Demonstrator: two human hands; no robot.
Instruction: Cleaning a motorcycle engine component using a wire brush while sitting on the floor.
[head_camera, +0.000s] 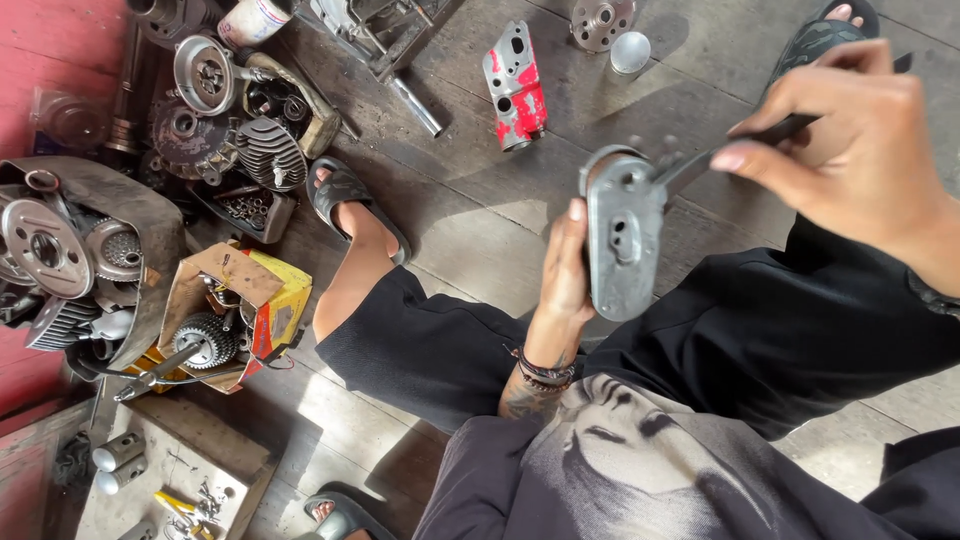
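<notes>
Bare floor planks (470, 215) ahead of my knees lay open for reach. Red metal part (516, 86) and round cap (630, 52) stood beyond. Engine parts heap (210, 110) and yellow box (250, 310) crowded floor's left edge.

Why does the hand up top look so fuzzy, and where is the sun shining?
In the head view, the right hand and its dark tool look blurred; sunlight falls on the floor planks, while the pile of engine parts sits in shade.

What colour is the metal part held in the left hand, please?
Plain silver-grey, shown in the head view: metal part, left hand.
</notes>
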